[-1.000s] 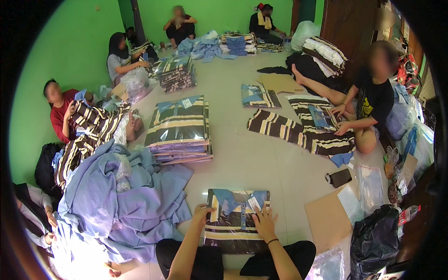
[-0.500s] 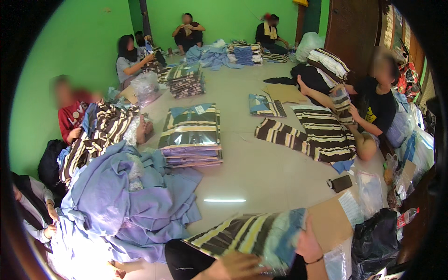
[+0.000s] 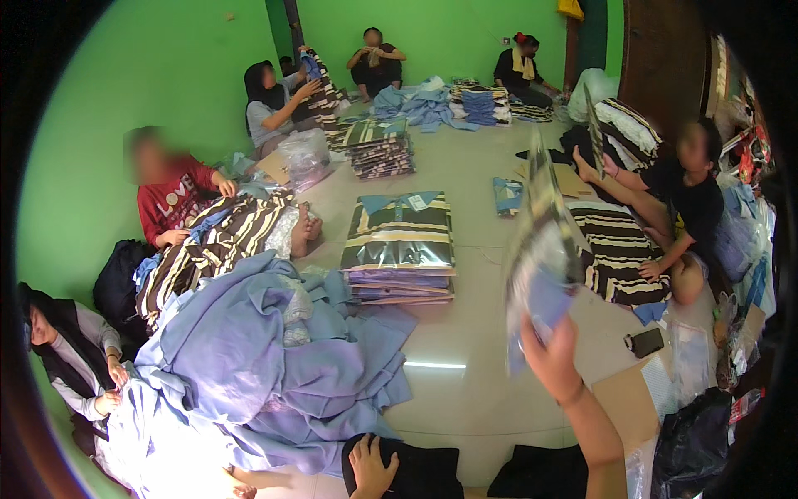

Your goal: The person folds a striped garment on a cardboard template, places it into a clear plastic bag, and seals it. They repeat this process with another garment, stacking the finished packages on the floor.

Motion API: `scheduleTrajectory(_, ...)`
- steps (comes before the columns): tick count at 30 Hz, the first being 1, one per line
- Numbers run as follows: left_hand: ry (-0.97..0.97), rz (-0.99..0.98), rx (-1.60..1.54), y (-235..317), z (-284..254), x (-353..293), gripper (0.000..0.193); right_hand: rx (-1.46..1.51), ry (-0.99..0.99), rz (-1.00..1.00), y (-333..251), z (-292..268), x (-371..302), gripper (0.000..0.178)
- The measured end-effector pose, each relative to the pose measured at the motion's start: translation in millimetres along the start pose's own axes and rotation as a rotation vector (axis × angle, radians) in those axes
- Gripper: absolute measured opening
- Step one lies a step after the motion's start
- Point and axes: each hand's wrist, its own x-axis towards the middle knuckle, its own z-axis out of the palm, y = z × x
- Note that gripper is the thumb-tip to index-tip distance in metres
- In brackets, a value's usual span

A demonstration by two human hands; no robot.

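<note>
Raised before me on the right is a folded striped shirt (image 3: 544, 258) in a clear plastic bag, tilted steeply and smeared by motion. My right hand (image 3: 554, 358) grips it near the blue collar end, at its lower edge. My left hand (image 3: 371, 467) holds nothing and lies with fingers apart on my black-trousered leg (image 3: 424, 474). Ahead of me stands a stack of bagged striped shirts (image 3: 397, 241) with blue collars. A large heap of light blue cloth (image 3: 274, 366) spreads on the floor to my left.
A co-worker on the right (image 3: 686, 191) sits by striped cloth (image 3: 623, 258); another in red (image 3: 179, 195) handles striped garments. Others sit farther back near a second stack (image 3: 378, 150). A black device (image 3: 644, 343), cardboard (image 3: 623, 403) and a black bag (image 3: 694, 445) lie right.
My right hand has lifted the bagged shirt from my lap, up and forward. My left hand has come away from it onto my leg. The view has shifted left.
</note>
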Motion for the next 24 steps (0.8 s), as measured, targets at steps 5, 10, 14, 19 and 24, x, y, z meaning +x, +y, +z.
scheduleTrajectory(5,-0.021,-0.073,-0.202,-17.0,14.6,-3.5,0.025,-0.379,0.110,-0.442,44.3,128.6,125.6,0.069)
scheduleTrajectory(10,0.076,-0.143,-0.348,-15.9,12.7,-6.7,0.019,-0.636,-0.232,-0.338,94.7,257.2,141.5,0.063)
scheduleTrajectory(14,0.065,-0.133,-0.367,-18.3,12.1,-4.9,0.020,-0.668,-0.699,-0.169,134.4,303.5,79.8,0.054)
scheduleTrajectory(19,0.017,-0.129,-0.377,-19.9,13.4,-5.2,0.020,-0.724,-0.571,-0.213,147.0,316.8,71.2,0.050)
scheduleTrajectory(24,0.039,-0.127,-0.356,-19.4,13.0,-3.4,0.019,-0.738,-0.706,-0.025,137.8,319.9,92.4,0.061)
